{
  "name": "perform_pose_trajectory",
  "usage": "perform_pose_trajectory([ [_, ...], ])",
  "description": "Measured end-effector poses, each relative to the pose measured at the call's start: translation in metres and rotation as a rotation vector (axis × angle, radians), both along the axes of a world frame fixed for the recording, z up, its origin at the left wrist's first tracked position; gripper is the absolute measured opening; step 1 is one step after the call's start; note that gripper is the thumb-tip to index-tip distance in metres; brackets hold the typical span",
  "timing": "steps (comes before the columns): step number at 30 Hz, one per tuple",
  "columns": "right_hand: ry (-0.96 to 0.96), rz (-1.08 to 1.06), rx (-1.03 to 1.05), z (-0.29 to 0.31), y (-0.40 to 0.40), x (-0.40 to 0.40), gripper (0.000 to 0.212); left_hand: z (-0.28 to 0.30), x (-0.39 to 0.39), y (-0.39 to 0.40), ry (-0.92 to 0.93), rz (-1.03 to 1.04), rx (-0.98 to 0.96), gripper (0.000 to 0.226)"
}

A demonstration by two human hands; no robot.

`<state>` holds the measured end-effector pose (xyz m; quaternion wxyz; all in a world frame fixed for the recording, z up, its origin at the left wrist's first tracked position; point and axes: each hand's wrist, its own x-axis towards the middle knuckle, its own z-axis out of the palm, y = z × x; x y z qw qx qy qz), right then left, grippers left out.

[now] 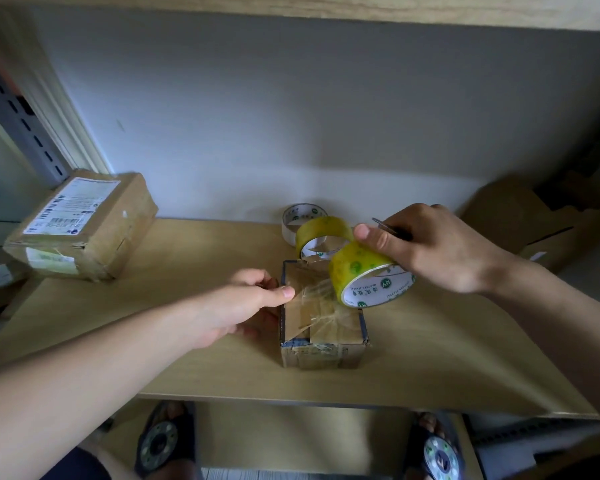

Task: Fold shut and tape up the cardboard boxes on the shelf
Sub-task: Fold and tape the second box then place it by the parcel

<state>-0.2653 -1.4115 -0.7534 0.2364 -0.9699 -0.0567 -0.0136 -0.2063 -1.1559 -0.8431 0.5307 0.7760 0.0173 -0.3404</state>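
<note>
Two hands work over the small cardboard box (323,327) that sits near the front middle of the shelf (194,362), and every place below is given from that box. Your left hand (243,303) reaches in from its left side, thumb and forefinger pinching the free end of clear tape against the folded top flaps. Your right hand (440,247) hovers above its far right corner, fingers curled round the yellow tape roll (368,278) with a thin metal tool, probably scissors, tucked in the same grip. Behind the box lie two more rolls (312,230); well to its far left rests a labelled parcel (84,226), and to its far right an open box (534,220) stands in shadow. Judging by its size, the small box is light and will slide if you tug, so hold it by pressing down on the flaps. Its card looks worn and soft at the edges. The drawn film is thin, sticky and apt to crinkle; keep it taut and low.
</note>
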Motion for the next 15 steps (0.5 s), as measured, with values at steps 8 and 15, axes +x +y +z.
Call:
perform_pose_trajectory([
  [8,0.022,-0.020,-0.007,0.009,-0.006,0.000,0.071,-0.004,0.001,-0.001,-0.174,-0.073,0.055,0.028],
  [15,0.064,-0.040,-0.122,0.004,-0.019,-0.002,0.072,-0.004,0.001,0.001,-0.186,-0.092,0.063,0.024],
])
